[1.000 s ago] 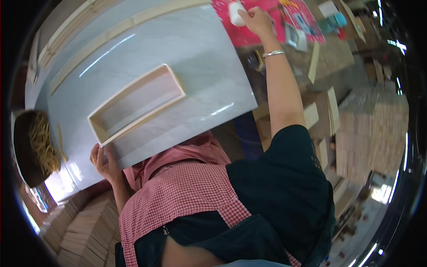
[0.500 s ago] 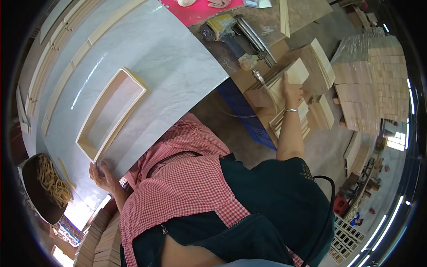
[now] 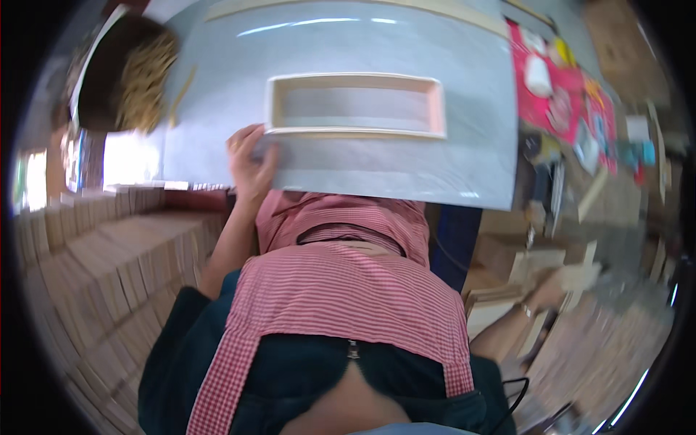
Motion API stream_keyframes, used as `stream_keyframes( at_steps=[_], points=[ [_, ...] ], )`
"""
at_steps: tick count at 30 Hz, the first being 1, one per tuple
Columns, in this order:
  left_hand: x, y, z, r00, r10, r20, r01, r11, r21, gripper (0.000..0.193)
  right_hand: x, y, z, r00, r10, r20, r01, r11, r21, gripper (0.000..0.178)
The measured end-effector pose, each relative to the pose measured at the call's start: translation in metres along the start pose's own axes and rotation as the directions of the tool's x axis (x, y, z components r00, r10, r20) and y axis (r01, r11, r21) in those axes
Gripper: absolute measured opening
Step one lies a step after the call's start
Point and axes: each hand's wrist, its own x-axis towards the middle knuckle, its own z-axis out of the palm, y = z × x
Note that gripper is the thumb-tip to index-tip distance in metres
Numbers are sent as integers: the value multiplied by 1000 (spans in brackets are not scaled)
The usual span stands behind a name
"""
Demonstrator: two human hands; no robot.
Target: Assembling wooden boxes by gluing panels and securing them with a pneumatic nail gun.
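A shallow rectangular wooden frame (image 3: 355, 133) with pale, thin sides lies on the grey-white tabletop (image 3: 377, 170). At its near left corner is my left hand (image 3: 250, 163), thumb and fingers apart, fingertips touching or just beside the corner. Low on the right, my right hand (image 3: 549, 290) reaches among stacked wooden pieces, its fingers closed round a pale wooden board (image 3: 580, 276). Motion blurs that hand. More thin boards (image 3: 491, 303) stand beside its wrist.
A dark bin (image 3: 109, 80) of tan bands stands far left. Stacked wooden pieces (image 3: 109, 268) fill the lower left. Right of the table are a nail gun (image 3: 544, 156) and a pink mat (image 3: 536, 109) with small items. A long wooden strip (image 3: 428, 9) crosses the far edge.
The view has swung, so the table now lies straight ahead. My left hand stays by the frame's corner. My right hand remains among the boards, now with a pale board farther out from the stack.
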Motion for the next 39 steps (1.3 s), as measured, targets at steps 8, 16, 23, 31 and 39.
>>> stream_keyframes(
  at_steps=[8,16,23,31,39],
  points=[
    [1,9,-15,991,-133,27,133,991,1,33,-74,-278,-30,592,-804,66,560,468,683,79],
    [7,18,-19,982,-185,45,186,983,-5,32,-166,-427,14,-245,-965,96,716,-113,689,88],
    [13,22,-23,989,-142,48,140,989,47,27,-173,-437,23,-320,-933,165,733,-134,667,88],
    [22,33,-26,998,60,27,-65,961,268,20,-168,-438,39,-366,-920,144,791,-226,569,84],
    [25,39,-23,982,186,26,-181,899,398,12,-166,-436,38,-340,-918,203,797,-167,581,85]
  ],
)
